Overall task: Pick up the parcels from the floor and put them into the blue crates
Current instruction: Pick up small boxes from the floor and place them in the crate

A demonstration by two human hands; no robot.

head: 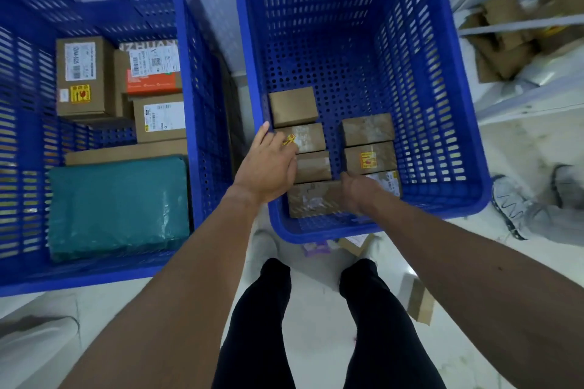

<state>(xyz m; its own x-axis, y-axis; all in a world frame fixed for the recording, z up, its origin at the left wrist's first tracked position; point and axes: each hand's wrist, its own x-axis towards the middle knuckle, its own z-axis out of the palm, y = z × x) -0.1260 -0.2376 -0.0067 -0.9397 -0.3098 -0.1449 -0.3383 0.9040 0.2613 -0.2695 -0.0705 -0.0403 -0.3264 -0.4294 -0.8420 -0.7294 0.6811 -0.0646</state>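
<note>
Legs: black trousers, standing at right crate
Left hand: spread flat over small parcels
Right hand: on nearest parcel, grip unclear

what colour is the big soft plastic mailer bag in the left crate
Teal green; the soft plastic mailer bag shows best in the head view.

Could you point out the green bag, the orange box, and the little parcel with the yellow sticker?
green bag [118, 208], head view, middle of its wrinkled top
orange box [151, 81], head view, its orange side face
parcel with the yellow sticker [369, 158], head view, on the sticker
</note>
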